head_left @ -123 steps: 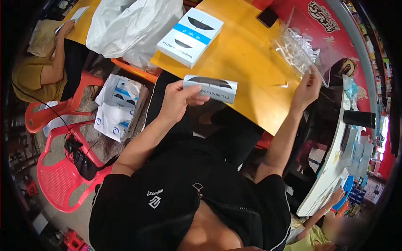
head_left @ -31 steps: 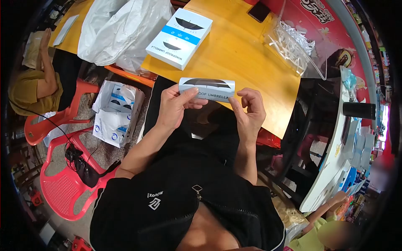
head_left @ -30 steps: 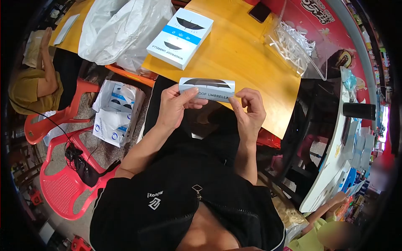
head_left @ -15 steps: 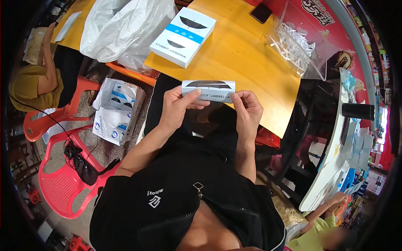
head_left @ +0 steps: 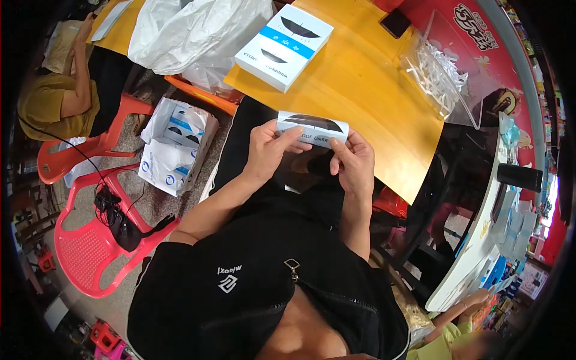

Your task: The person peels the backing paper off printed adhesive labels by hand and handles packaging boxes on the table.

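A curved umbrella-printed card sleeve (head_left: 318, 126) is held above my lap, near the table's front edge. My left hand (head_left: 270, 147) grips its left end, thumb across the front. The right end is pinched by my right hand (head_left: 355, 157), its thumb over the lower corner. Beyond them, a white windproof umbrella box (head_left: 284, 48) lies on the yellow table (head_left: 372, 78). Thin white strips (head_left: 441, 75) fill a clear plastic tray (head_left: 471, 108) at the table's right side.
A white plastic bag (head_left: 186, 36) and a dark phone (head_left: 396, 23) rest on the table. An open carton (head_left: 174, 153) stands at left beside a pink chair (head_left: 90, 252) with a black bag. One person sits at the left, another is at the lower right.
Since the oldest frame my right hand has come from the tray of strips to the sleeve's right end. Lately the view has shifted a little; both hands remain on the sleeve.
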The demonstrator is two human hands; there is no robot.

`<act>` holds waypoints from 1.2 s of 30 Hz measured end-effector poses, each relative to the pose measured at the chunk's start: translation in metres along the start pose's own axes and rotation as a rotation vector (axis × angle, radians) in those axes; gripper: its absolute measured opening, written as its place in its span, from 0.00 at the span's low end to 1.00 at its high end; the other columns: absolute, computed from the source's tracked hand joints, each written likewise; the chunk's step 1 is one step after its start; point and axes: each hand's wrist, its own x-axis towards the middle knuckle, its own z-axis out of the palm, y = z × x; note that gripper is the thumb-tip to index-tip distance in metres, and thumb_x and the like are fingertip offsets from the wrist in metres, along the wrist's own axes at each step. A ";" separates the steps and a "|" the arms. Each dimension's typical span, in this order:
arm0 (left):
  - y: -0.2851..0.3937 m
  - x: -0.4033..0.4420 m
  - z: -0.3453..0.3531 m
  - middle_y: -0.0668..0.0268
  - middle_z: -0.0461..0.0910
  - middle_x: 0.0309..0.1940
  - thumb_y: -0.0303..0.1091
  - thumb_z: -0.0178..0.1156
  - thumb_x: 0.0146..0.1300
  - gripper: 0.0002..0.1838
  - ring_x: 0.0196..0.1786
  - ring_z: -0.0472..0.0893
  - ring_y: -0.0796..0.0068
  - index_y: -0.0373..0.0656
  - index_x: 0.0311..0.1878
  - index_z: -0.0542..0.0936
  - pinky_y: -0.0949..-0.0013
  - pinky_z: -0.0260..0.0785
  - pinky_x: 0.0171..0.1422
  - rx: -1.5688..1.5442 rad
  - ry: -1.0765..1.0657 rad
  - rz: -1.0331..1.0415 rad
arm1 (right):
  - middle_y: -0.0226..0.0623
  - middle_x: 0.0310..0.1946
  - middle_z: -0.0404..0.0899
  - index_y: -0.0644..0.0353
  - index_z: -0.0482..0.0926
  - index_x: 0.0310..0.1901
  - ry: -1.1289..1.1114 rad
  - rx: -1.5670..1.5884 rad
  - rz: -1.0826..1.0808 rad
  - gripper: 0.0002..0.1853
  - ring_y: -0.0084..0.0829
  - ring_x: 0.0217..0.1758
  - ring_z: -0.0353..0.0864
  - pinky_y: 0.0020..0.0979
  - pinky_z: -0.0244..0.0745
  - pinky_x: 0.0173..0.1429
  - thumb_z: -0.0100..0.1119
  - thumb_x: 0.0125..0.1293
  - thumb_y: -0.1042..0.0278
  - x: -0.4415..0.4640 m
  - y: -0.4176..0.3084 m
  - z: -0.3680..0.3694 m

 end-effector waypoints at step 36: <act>-0.016 -0.006 0.010 0.64 0.80 0.30 0.30 0.66 0.56 0.11 0.20 0.80 0.77 0.38 0.38 0.76 0.82 0.62 0.17 -0.236 0.108 -0.317 | 0.29 0.23 0.76 0.68 0.77 0.38 0.081 -0.068 -0.212 0.05 0.11 0.14 0.60 0.16 0.51 0.15 0.59 0.61 0.79 -0.005 0.011 -0.020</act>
